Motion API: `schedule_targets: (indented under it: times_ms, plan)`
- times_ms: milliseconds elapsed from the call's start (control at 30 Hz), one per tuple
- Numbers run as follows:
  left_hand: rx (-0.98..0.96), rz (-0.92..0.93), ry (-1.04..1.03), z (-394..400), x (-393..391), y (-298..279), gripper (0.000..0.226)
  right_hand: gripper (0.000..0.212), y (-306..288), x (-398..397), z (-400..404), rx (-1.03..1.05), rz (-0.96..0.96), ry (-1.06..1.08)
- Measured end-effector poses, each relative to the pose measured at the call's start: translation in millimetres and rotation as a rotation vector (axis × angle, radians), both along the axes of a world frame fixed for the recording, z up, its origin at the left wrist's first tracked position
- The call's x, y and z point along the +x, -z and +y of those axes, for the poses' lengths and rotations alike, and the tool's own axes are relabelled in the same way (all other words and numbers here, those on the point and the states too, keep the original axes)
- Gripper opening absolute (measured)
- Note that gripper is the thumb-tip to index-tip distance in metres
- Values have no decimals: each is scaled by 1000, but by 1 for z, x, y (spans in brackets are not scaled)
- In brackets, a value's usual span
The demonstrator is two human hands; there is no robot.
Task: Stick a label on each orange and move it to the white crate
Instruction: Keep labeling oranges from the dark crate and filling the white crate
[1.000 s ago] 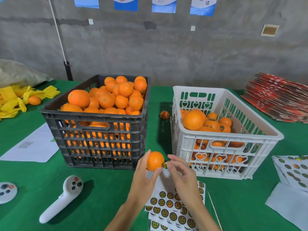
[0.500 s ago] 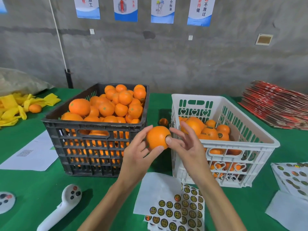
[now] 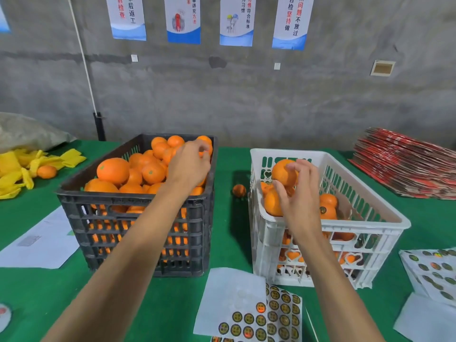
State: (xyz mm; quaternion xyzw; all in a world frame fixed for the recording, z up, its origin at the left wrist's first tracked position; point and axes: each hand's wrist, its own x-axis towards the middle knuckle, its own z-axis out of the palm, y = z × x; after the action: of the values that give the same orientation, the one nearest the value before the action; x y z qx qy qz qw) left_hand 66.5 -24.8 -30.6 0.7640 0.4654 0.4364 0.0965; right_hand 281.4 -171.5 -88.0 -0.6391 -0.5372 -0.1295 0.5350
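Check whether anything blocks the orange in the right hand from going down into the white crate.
Nothing visible does. The right hand holds the orange already inside the rim of the white crate, above the oranges piled there. Only open air lies between it and that pile.

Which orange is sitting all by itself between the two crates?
The small orange on the green table, in the gap between the black crate and the white crate. The others are inside crates or held.

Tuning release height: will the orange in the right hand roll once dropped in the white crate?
Probably: the orange is round and would land on heaped fruit. The white crate walls should contain it. Looks firm; the right hand grips without denting.
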Motion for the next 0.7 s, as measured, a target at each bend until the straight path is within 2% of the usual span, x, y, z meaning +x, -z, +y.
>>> schedule_targets:
  times_ms: [100, 233, 300, 400, 467, 600, 700]
  plan:
    - [-203, 242, -6, 42, -2, 8, 51, 17, 5, 5, 4, 3, -29, 34]
    - [-421, 458, 94, 72, 1, 29, 69, 20, 6, 2, 2, 84, -79, 10]
    - [-462, 513, 109, 79, 3, 34, 77, 21, 8, -2, 0, 126, -97, 8]
    - [-448, 458, 74, 84, 3, 33, 74, 21, 14, -7, -2, 173, -124, 3]
    - [-372, 401, 36, 78, -2, 31, 74, 21, 20, -12, -4, 198, -141, -12]
    - [-64, 61, 15, 35, -13, 23, 73, 21, 33, -25, -10, 264, -197, -115]
    - [92, -170, 123, -15, -18, 25, 70, 22, 42, -34, -18, 267, -253, -214]
